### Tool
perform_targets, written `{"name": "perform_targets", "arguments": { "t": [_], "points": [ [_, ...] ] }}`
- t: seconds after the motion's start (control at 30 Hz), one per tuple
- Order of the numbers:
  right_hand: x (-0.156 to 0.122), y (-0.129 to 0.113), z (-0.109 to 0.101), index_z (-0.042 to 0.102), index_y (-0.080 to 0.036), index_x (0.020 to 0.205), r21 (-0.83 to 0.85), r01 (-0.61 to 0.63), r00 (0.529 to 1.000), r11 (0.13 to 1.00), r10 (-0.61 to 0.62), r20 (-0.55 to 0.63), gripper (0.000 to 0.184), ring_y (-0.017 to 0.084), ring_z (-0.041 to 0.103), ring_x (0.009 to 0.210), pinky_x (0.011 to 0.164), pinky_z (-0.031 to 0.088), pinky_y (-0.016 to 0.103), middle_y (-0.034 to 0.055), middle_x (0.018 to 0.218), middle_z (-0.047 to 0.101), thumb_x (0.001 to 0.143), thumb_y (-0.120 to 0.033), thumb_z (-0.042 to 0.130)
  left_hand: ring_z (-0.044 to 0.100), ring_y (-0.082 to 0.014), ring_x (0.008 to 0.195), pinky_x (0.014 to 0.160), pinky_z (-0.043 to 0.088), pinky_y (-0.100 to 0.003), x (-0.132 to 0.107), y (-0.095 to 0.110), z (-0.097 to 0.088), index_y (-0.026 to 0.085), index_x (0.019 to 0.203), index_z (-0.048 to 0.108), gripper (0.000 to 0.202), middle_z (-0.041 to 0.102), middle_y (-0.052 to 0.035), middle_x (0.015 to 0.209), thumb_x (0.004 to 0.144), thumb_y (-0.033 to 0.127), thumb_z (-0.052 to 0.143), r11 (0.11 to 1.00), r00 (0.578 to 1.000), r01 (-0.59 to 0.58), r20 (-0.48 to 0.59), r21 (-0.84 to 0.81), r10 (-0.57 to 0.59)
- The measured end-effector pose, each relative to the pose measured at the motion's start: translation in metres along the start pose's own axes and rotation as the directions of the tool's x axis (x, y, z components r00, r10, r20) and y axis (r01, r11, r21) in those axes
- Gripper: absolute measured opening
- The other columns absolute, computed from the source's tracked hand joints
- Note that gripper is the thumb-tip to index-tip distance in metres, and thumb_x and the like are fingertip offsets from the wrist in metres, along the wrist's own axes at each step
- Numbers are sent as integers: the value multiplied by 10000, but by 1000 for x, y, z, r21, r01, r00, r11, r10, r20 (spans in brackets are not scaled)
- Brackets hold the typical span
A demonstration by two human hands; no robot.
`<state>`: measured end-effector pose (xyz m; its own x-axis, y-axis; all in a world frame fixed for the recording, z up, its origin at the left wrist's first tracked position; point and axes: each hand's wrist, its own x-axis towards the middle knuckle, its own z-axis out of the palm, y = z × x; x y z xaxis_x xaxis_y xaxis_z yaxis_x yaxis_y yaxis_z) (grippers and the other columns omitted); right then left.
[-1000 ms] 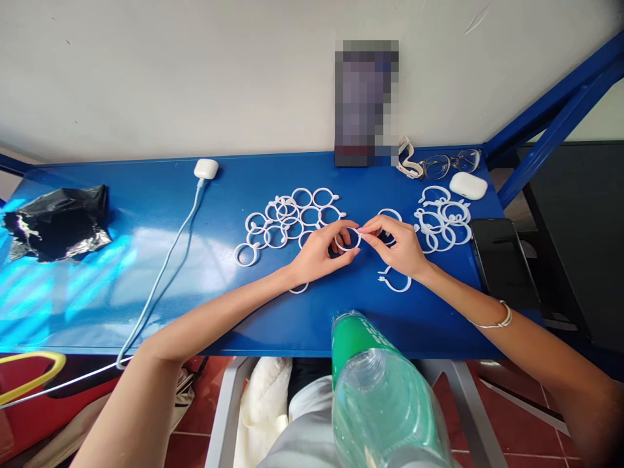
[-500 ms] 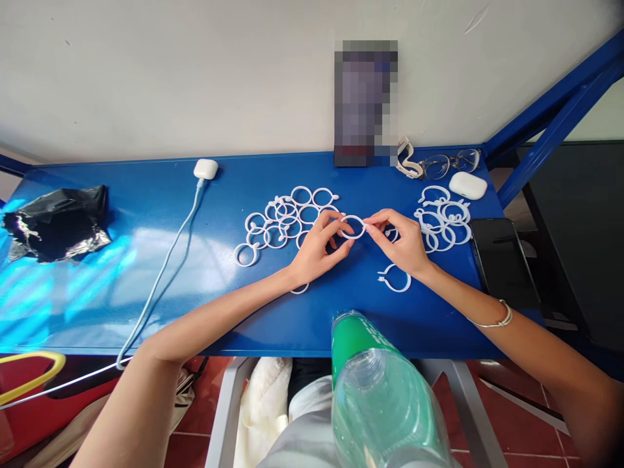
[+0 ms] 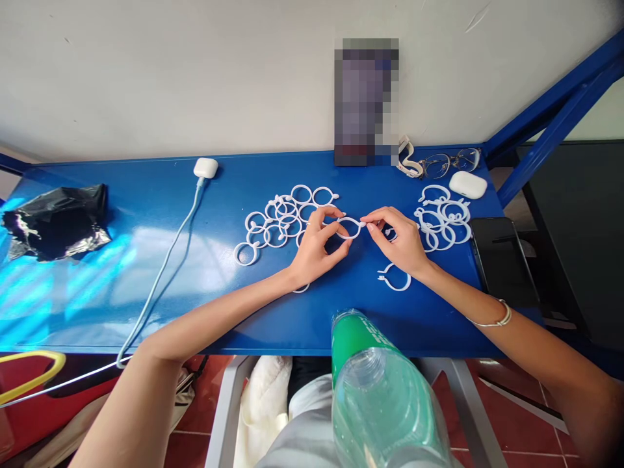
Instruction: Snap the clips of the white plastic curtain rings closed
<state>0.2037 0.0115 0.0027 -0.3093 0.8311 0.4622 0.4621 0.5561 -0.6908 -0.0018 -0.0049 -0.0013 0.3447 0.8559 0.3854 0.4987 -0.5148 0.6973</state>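
Note:
Above the blue tabletop, a white plastic curtain ring point(image 3: 350, 238) is held between both hands. The thumb and fingers of my left hand point(image 3: 316, 246) curl around its left side. My right hand point(image 3: 400, 239) pinches the small clasp on the ring's right end. Several closed rings point(image 3: 281, 217) overlap in a loose group beside and behind my left hand, which partly covers some of them. To the right of my right hand, several more rings point(image 3: 442, 249) with gaps in them lie in a heap. One open ring point(image 3: 400, 288) rests below my right hand, and another is partly hidden behind its fingers.
A large clear bottle point(image 3: 390, 409) with a green label juts up at the front edge. A phone point(image 3: 502, 260), white earbud case point(image 3: 468, 186) and eyeglasses point(image 3: 437, 168) lie at right. Toward the left are a charger point(image 3: 205, 168) with its cable and a black plastic bag point(image 3: 61, 221).
The held ring has shifted slightly left. My left fingers have spread a little wider around it, and my right fingertips have moved slightly left with the clasp. The other rings stay put.

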Motion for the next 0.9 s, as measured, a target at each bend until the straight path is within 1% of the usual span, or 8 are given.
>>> {"name": "perform_targets", "arguments": {
  "t": [0.13,0.27,0.4,0.53,0.73,0.9],
  "points": [
    [1,1,0,640,-236,958,-51,59,998,997,-57,38,118,217,642,824,760,528,373,52,916,698,945,-167,545,542,-216,1147,936,509,-376,0,1,0,194,853,582,63,550,-90,1170,898,220,618,999,999,9,-41,54,-6],
    [1,4,1,632,-231,983,-93,103,992,990,-96,80,163,242,640,912,850,511,416,68,960,687,932,-123,522,537,-214,1139,976,493,-393,0,-1,1,200,854,576,63,558,-83,1164,893,219,621,996,998,38,-50,84,-34],
    [0,6,2,626,-230,986,-99,132,988,986,-123,94,224,237,633,912,834,504,400,70,971,679,924,-74,478,546,-208,1124,983,496,-389,0,-1,2,198,899,584,25,556,-81,1147,890,196,607,998,998,37,-48,41,-35],
    [-1,7,2,624,-231,980,-106,146,984,984,-133,118,256,239,641,925,836,501,407,75,973,674,915,-50,455,554,-207,1107,964,508,-380,0,0,2,194,919,589,43,560,-84,1143,883,172,589,999,999,34,-43,13,-34],
    [-2,8,3,636,-232,972,-103,147,983,984,-134,123,273,244,642,930,832,503,419,76,978,679,907,-45,447,555,-206,1100,954,511,-370,0,-2,2,197,941,590,61,571,-87,1141,888,179,568,999,999,39,-1,32,-39],
    [-2,8,4,642,-243,967,-125,162,981,979,-145,131,288,244,635,922,820,509,416,65,974,682,908,-40,447,564,-200,1080,916,520,-349,0,-3,3,198,948,589,78,579,-80,1122,883,165,561,1000,1000,24,1,3,-24]
  ]
}}
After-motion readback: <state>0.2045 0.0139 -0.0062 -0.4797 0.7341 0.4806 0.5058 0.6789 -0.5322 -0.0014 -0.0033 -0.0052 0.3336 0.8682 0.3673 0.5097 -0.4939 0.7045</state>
